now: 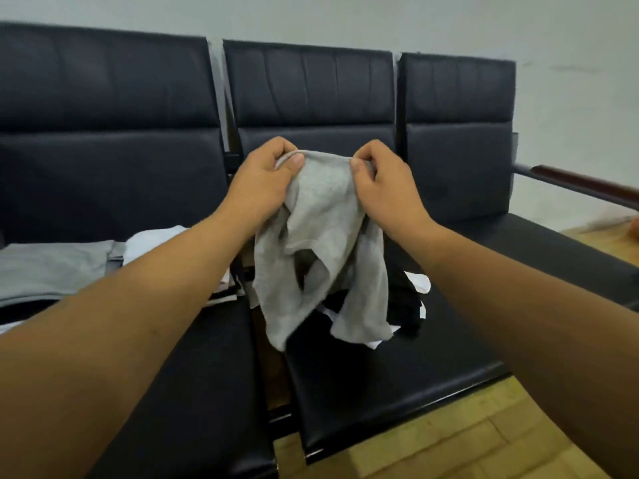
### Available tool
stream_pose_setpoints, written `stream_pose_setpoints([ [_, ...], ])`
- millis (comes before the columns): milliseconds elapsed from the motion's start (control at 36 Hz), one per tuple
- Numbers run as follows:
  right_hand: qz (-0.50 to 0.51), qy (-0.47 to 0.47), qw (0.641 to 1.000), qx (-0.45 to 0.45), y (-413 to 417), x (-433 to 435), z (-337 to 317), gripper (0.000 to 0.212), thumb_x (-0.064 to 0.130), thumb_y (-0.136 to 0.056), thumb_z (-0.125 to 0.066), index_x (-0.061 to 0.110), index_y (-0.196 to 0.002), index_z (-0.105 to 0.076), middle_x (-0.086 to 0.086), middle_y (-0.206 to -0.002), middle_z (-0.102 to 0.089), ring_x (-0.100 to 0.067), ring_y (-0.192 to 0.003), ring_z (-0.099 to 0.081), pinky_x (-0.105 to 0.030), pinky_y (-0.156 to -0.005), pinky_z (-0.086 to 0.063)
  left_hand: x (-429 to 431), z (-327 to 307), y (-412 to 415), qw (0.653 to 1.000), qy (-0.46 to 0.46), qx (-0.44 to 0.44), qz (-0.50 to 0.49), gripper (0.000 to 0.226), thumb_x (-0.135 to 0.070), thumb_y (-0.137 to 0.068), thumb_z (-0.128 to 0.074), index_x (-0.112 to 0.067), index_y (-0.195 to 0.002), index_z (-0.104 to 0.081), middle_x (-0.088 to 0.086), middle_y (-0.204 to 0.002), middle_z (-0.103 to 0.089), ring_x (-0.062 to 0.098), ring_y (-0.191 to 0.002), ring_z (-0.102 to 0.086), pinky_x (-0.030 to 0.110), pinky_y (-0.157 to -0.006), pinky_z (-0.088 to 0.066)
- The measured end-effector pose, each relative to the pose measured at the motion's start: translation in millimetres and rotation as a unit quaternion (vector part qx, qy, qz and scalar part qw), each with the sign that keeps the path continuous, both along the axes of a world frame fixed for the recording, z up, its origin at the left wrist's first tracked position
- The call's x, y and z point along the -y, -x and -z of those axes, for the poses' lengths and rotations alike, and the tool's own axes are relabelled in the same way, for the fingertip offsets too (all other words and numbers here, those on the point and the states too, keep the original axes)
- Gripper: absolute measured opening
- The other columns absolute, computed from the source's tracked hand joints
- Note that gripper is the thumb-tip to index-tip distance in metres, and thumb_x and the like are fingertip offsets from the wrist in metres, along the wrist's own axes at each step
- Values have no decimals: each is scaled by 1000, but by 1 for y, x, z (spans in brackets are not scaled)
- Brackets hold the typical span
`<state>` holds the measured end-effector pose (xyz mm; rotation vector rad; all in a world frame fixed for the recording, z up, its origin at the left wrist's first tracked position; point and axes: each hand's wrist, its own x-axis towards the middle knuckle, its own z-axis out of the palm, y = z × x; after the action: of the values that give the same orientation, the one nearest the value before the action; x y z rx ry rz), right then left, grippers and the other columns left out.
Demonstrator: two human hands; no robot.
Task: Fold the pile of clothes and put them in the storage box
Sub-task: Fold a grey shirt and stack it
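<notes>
A light grey garment [321, 236] hangs crumpled in the air above the middle seat. My left hand [266, 178] pinches its top edge on the left, and my right hand [383, 181] pinches the same edge on the right. Below it on the seat lies a small heap of black and white clothes [408, 299], partly hidden by the hanging cloth. On the left seat lie flat grey [52, 267] and white [152, 243] garments. No storage box is in view.
A row of black padded seats [363, 385] stands against a pale wall, with a wooden armrest [584, 184] at the far right. Wooden floor [466, 437] shows in front of the seats.
</notes>
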<state>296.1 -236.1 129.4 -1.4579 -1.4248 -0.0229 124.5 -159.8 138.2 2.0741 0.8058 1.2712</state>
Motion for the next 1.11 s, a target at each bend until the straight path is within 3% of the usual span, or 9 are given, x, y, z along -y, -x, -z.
stream_pose_setpoints([
  [222,-48,74,996,24,55,30,-37,48,61,-82,-71,18,-99,-57,5,-93,-64,-9,-81,-60,-26,-65,-46,40,-48,54,999,15,9,27,22,-34,-98,-55,-15,-90,-62,-5,-76,-62,8,-69,-56,33,-67,-49],
  [361,-56,112,989,78,94,32,-41,45,49,-83,-77,16,-90,-46,3,-87,-53,-11,-72,-49,-29,-59,-37,57,-66,85,995,91,-7,35,21,-33,-97,-57,-16,-90,-68,2,-77,-67,13,-69,-62,34,-66,-55],
  [500,-43,55,997,21,137,41,-31,36,31,-91,-67,12,-110,-44,-5,-115,-37,-23,-77,-52,-33,-69,-46,65,-70,124,984,173,30,22,19,-28,-97,-58,-14,-86,-64,2,-69,-62,13,-63,-59,28,-58,-50],
  [639,-194,141,970,-37,194,58,-24,37,51,-94,-61,16,-85,-57,-3,-86,-59,-19,-74,-59,-37,-70,-50,71,-61,149,979,196,52,-23,19,-23,-98,-55,-13,-83,-62,5,-71,-58,16,-65,-55,30,-61,-48],
  [722,-269,241,933,-4,221,59,-9,38,49,-94,-63,17,-113,-62,1,-101,-68,-15,-90,-66,-31,-76,-54,72,-54,164,979,189,48,-65,19,-21,-98,-54,-12,-82,-59,4,-73,-53,15,-66,-48,29,-62,-42],
  [806,-271,224,936,-13,233,50,8,14,29,-99,-62,15,-96,-66,-1,-90,-67,-16,-82,-65,-31,-72,-51,70,-49,182,970,220,59,-91,19,-24,-98,-54,-12,-85,-58,5,-74,-51,15,-66,-48,30,-61,-41],
  [889,-263,209,941,-34,240,43,19,32,26,-99,-60,6,-75,-62,-9,-74,-60,-20,-71,-57,-36,-67,-47,66,-45,203,971,203,26,-120,22,-27,-97,-55,-14,-80,-58,5,-75,-52,18,-71,-48,32,-64,-40],
  [1028,-272,186,941,-76,237,39,29,25,28,-101,-58,26,-82,-74,4,-83,-72,-19,-84,-68,-40,-80,-56,63,-33,241,966,194,-53,-166,34,-45,-93,-58,-13,-98,-65,10,-93,-65,24,-85,-61,41,-82,-53],
  [1111,-222,175,933,-223,230,32,30,23,20,-101,-56,16,-91,-76,-9,-94,-75,-34,-98,-70,-50,-86,-57,67,-20,265,971,153,-119,-138,39,-64,-88,-54,-30,-99,-69,-8,-101,-68,10,-93,-64,35,-86,-52],
])
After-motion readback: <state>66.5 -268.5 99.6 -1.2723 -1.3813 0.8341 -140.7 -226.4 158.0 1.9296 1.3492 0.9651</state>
